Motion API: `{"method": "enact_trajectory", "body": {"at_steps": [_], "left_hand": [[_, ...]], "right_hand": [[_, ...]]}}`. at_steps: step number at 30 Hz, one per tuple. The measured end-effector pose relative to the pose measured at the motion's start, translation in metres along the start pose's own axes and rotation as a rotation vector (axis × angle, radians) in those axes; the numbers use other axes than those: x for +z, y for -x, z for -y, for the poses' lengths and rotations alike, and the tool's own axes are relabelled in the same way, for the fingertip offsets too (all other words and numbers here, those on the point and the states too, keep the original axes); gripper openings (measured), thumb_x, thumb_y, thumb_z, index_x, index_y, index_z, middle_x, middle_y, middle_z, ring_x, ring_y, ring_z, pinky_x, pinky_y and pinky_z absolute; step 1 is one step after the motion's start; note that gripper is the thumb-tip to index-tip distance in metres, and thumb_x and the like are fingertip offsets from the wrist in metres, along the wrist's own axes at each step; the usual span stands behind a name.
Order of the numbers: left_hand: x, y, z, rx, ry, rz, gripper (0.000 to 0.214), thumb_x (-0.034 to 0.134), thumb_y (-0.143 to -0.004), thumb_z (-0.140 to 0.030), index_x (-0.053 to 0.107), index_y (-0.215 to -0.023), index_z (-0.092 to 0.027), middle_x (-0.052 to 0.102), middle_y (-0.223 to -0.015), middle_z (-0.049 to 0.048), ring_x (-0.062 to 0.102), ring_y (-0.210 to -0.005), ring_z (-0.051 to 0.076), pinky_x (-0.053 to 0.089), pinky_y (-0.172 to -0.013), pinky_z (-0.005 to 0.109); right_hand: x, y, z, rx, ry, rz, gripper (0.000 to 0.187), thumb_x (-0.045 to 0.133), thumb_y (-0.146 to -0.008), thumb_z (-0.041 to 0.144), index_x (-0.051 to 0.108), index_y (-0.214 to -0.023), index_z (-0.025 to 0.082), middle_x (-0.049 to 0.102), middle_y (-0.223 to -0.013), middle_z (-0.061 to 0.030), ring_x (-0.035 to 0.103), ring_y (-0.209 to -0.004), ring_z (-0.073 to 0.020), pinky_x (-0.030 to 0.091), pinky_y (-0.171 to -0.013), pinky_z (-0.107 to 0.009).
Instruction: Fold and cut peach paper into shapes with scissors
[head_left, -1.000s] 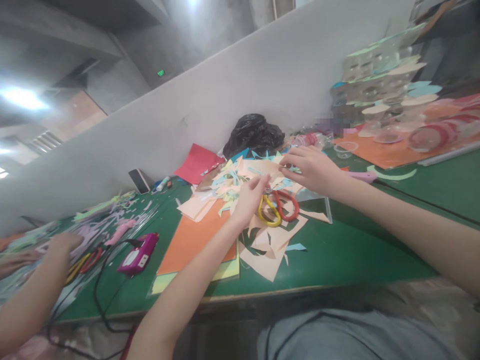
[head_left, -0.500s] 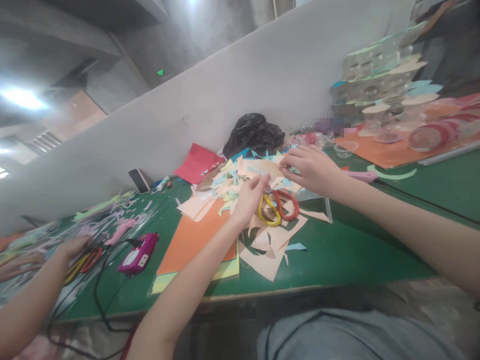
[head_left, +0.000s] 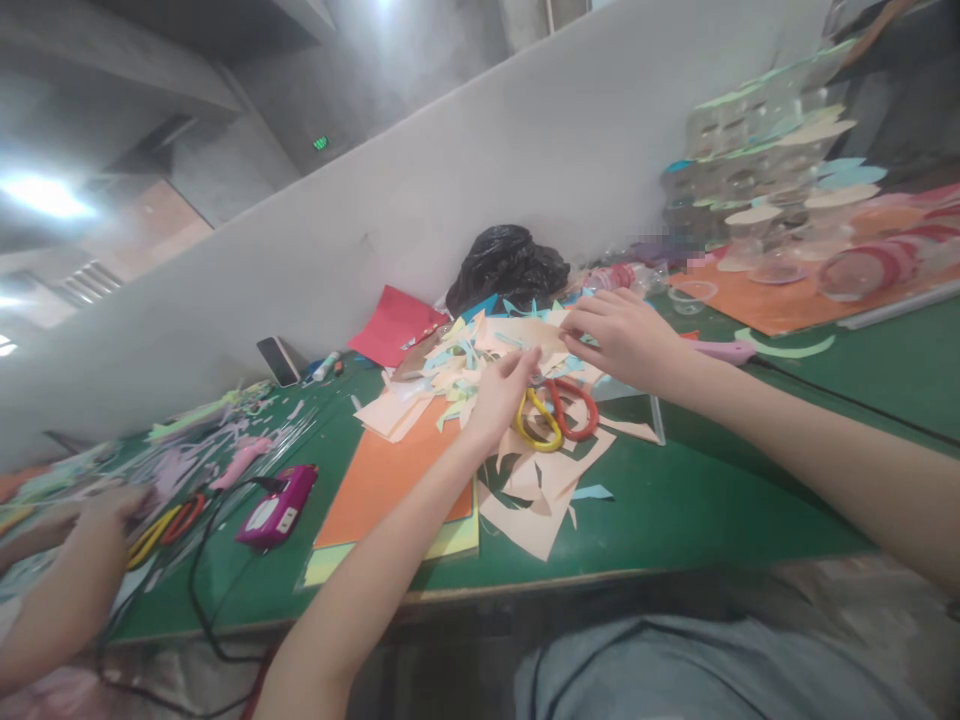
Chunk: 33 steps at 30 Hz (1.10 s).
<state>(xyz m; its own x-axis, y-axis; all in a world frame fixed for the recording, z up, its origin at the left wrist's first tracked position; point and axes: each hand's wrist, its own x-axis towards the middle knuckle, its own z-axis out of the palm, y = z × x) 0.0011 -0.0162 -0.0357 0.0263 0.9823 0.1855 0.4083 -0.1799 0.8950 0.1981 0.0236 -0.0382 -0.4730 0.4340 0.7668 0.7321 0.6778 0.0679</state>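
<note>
The co-worker's hand (head_left: 101, 520) has slid down at the left end of the table (head_left: 675, 510), while the left hand (head_left: 499, 400) sits open just beside the scissors (head_left: 556, 420) on the paper pile (head_left: 510, 345); whether the curled right hand (head_left: 619, 340) holds anything is unclear, and a careless nudge could shift the loose pile and scissors.

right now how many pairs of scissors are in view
2. One, with yellow and red handles, lies on paper scraps beside the person's left hand; the other lies left, by a co-worker's hand. More could be hidden under the scraps.
</note>
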Motion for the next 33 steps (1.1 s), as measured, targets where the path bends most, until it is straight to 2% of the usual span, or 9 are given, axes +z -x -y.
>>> {"method": "enact_trajectory", "body": {"at_steps": [17,33], "left_hand": [[0.0001,-0.0025,0.0063,0.020,-0.006,0.007,0.047,0.056,-0.086,-0.062,0.062,-0.072,-0.018,0.059,-0.073,0.0012,0.053,-0.070,0.014,0.042,-0.067,0.025],[0.0005,-0.0036,0.0068,0.008,0.014,-0.011,0.044,0.056,-0.087,-0.058,0.063,-0.071,-0.017,0.056,-0.070,0.0004,0.048,-0.066,0.013,0.039,-0.066,0.026]], "right_hand": [[0.0011,0.0000,0.0011,-0.009,0.032,0.003,0.027,0.044,-0.099,0.025,0.064,-0.083,0.019,0.069,-0.086,-0.0081,0.056,-0.082,-0.0219,0.034,-0.076,-0.035],[0.0008,0.0009,0.0025,-0.035,0.118,-0.046,0.021,0.049,-0.097,0.025,0.066,-0.087,0.017,0.071,-0.086,-0.0059,0.056,-0.079,-0.0211,0.032,-0.075,-0.034]]}}
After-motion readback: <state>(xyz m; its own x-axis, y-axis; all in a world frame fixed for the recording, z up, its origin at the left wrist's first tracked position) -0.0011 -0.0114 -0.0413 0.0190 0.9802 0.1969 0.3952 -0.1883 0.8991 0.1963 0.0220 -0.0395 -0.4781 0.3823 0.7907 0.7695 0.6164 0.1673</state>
